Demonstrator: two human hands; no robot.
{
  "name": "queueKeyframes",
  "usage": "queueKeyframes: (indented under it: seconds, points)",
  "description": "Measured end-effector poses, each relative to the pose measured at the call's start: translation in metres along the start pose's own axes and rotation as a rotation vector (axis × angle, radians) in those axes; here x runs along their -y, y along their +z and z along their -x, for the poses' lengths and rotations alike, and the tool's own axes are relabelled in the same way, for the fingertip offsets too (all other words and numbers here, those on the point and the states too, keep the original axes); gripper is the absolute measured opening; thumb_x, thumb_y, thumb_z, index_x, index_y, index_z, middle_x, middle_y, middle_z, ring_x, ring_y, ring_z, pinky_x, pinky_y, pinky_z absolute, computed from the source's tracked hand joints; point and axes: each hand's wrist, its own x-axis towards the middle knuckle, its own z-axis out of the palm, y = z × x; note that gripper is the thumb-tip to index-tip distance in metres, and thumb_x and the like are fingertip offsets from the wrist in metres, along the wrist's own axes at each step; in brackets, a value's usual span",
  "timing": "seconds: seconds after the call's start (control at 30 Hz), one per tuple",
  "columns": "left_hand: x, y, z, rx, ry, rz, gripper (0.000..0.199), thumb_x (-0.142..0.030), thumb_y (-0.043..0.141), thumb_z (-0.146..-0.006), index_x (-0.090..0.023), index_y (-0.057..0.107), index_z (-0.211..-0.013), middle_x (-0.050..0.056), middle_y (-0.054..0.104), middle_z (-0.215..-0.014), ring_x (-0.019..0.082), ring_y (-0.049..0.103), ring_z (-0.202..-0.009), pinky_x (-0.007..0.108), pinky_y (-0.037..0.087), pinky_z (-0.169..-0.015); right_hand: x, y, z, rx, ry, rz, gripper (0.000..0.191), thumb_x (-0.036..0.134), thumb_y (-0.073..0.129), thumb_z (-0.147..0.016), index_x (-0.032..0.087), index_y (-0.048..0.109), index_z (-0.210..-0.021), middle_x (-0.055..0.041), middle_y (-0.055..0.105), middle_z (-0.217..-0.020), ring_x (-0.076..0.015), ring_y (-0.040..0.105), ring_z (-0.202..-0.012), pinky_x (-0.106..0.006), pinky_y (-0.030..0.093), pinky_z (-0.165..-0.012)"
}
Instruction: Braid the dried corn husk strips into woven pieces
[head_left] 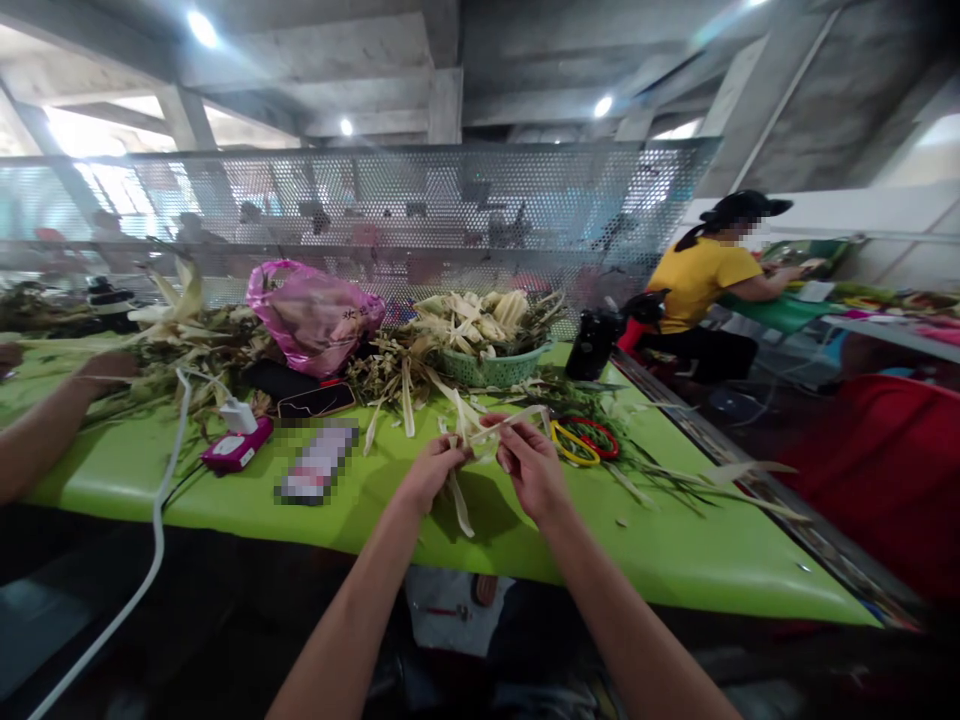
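Pale, dry husk strips (463,508) are held between my two hands, above the front middle of the green table (637,560). My left hand (435,472) pinches the strips where they cross, and one loose end hangs down below its fingers. To the right, my right hand (529,460) has its fingers closed on a strip that stretches toward the scissors. The scissors (576,447), with yellow and red handles, lie just right of my right hand. A green basket (491,370) heaped with pale husks (480,320) stands behind my hands.
A phone (316,462), another phone (316,400), a pink power adapter (238,447) and a white cable (163,480) lie left. Behind are a pink bag (311,315) and black bottle (592,345). Another person's arms reach in at far left; a person in yellow (694,275) sits right.
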Motion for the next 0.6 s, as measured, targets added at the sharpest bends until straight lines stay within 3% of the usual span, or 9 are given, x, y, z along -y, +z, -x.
queueKeyframes:
  seconds: [0.17,0.27,0.4,0.6]
  points:
    - [0.000,0.000,0.001,0.028,-0.022,0.071,0.030,-0.033,0.081,-0.055,-0.014,0.066,-0.072,0.001,0.063,-0.069,0.010,0.053,-0.064,0.021,0.039,-0.065,-0.001,-0.001,-0.001,0.033,-0.039,0.055,0.028,0.035,0.068,-0.076,0.022,0.068,-0.100,-0.0015,0.064,-0.071,-0.0094,0.046,-0.052,-0.021,0.036,-0.043]
    - [0.000,-0.001,0.001,0.058,-0.009,0.069,0.034,-0.035,0.081,-0.054,-0.014,0.066,-0.077,0.001,0.064,-0.074,0.011,0.055,-0.069,0.022,0.040,-0.070,-0.004,-0.004,-0.004,0.057,-0.072,0.206,0.021,0.036,0.070,-0.074,0.022,0.068,-0.091,0.0013,0.058,-0.063,-0.0114,0.048,-0.054,-0.022,0.035,-0.044]
    - [0.000,-0.002,0.001,0.074,0.016,0.010,0.032,-0.034,0.078,-0.059,-0.014,0.066,-0.080,0.000,0.064,-0.075,0.011,0.054,-0.070,0.023,0.039,-0.071,-0.001,-0.008,-0.006,0.116,-0.210,0.522,0.015,0.035,0.065,-0.078,0.020,0.069,-0.077,-0.0009,0.059,-0.069,-0.0144,0.051,-0.061,-0.027,0.040,-0.055]
    - [0.003,-0.005,-0.004,0.083,0.068,-0.127,0.025,-0.030,0.070,-0.065,-0.014,0.063,-0.084,0.001,0.063,-0.079,0.014,0.054,-0.075,0.024,0.039,-0.072,0.008,-0.006,-0.005,0.183,-0.428,0.865,0.010,0.025,0.059,-0.081,0.019,0.066,-0.076,-0.0030,0.059,-0.076,-0.0176,0.055,-0.073,-0.029,0.042,-0.066]
